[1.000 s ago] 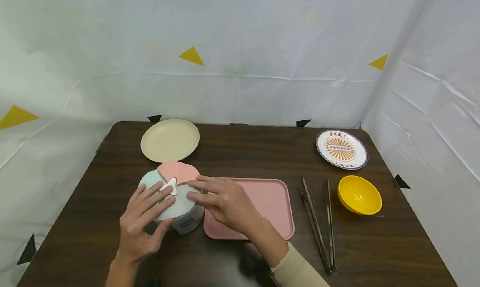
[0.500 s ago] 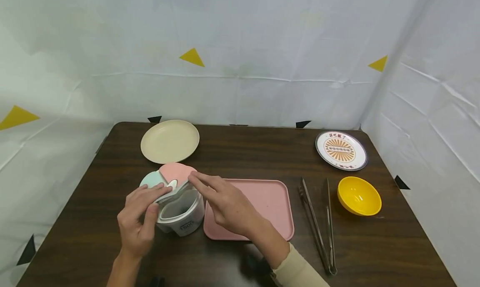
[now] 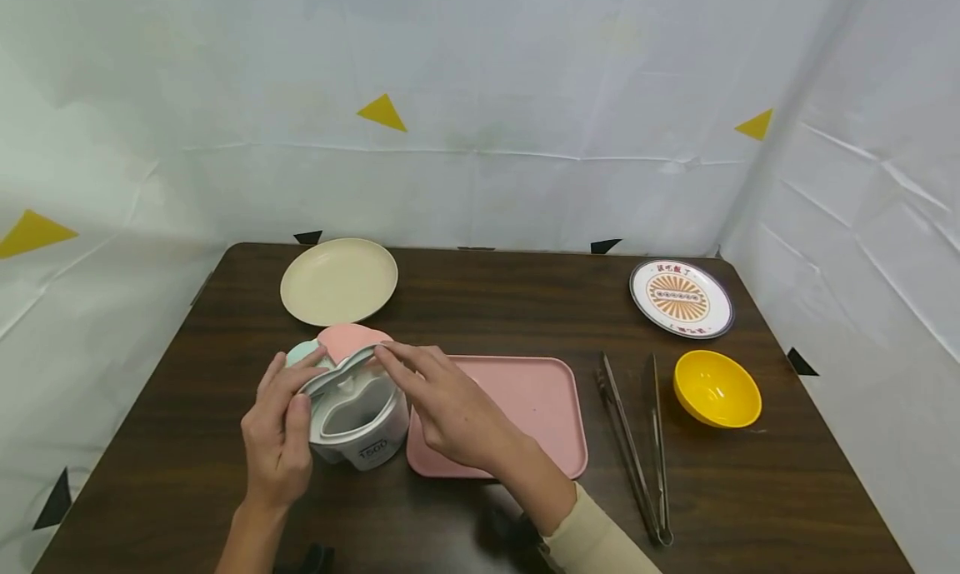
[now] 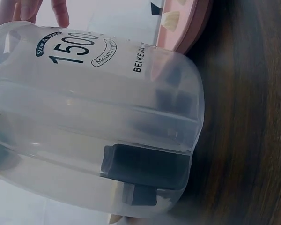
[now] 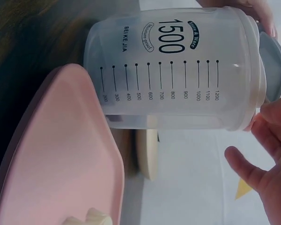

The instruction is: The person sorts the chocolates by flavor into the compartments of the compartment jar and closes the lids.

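Observation:
A clear plastic storage canister [image 3: 367, 445], marked 1500, stands upright on the table with a segmented lid in pink [image 3: 348, 339] and mint. Its front grey lid flap [image 5: 274, 65] is tilted up, showing the compartment beneath. My left hand [image 3: 276, 441] pinches the flap's left edge between thumb and fingers. My right hand [image 3: 457, 411] reaches over a pink tray [image 3: 536, 407], its extended fingertips touching the flap's right edge. In the left wrist view, a dark rectangular shape [image 4: 147, 166] shows at the canister wall; I cannot tell whether it is inside or a reflection.
Pale small pieces [image 5: 96, 218] lie on the tray. Behind the canister is a cream plate [image 3: 340, 282]. To the right lie metal tongs [image 3: 637, 457], a yellow bowl [image 3: 717, 389] and a patterned plate [image 3: 681, 299]. White sheeting [image 3: 480, 191] stands behind the table.
The grey flap has swung up from lying flat, uncovering the compartment. My left hand's thumb and fingers have closed on its edge; my right fingertips rose slightly with it.

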{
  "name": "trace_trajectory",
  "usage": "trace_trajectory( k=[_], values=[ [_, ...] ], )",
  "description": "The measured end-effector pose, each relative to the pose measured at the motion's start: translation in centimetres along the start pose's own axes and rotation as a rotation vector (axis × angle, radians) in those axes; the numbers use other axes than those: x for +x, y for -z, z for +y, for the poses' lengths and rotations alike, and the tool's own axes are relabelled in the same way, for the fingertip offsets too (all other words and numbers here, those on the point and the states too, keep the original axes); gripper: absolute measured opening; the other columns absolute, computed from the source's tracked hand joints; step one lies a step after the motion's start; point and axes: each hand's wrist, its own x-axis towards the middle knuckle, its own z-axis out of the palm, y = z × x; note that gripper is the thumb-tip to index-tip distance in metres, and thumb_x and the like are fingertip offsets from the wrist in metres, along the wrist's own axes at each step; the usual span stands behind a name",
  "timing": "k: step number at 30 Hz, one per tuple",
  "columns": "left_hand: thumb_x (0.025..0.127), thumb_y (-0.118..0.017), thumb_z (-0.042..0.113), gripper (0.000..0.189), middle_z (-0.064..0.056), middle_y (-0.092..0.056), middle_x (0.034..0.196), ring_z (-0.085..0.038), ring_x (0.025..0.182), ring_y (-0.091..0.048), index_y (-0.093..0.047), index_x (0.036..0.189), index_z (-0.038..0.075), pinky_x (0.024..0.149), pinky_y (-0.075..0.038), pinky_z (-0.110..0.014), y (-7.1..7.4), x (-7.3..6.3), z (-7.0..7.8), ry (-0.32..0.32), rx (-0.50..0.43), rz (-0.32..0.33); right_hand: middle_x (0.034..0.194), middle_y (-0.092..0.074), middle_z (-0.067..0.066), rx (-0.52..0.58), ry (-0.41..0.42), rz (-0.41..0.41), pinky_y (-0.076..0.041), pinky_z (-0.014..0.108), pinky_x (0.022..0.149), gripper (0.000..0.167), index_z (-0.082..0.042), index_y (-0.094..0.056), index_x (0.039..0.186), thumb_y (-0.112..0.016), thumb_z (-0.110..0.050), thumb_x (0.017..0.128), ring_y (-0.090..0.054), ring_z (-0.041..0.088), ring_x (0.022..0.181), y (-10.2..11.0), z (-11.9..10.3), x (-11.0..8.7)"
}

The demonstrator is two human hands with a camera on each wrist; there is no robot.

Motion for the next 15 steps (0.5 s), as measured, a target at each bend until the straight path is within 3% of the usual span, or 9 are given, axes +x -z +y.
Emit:
trace_trajectory(
  k=[8, 15],
  values=[
    [0.094, -0.041, 0.001, 0.031, -0.024, -0.068, 0.106, -0.033, 0.113, -0.063, -0.067, 0.105, -0.011, 0.109, -0.031, -0.048, 0.3, -0.9, -1.8, -0.007, -0.006, -0.044, 0.154, -0.037, 0.001, 0.15, -0.114, -0.051, -0.036, 0.03, 0.107, 0.056, -0.017, -0.034, 0.154, -0.047, -0.005, 0.101, -0.039, 0.014, 0.135, 1.5, 0.2, -0.6],
    [0.093, -0.04, 0.001, 0.032, -0.023, -0.069, 0.104, -0.034, 0.112, -0.063, -0.068, 0.104, -0.011, 0.109, -0.03, -0.048, 0.4, -1.1, -2.1, -0.005, -0.003, -0.03, 0.143, -0.05, -0.004, 0.225, -0.294, 0.052, -0.045, 0.036, 0.098, 0.051, -0.018, -0.048, 0.146, -0.058, -0.009, 0.097, -0.046, 0.011, 0.13, 4.5, 2.2, -3.6]
  ],
)
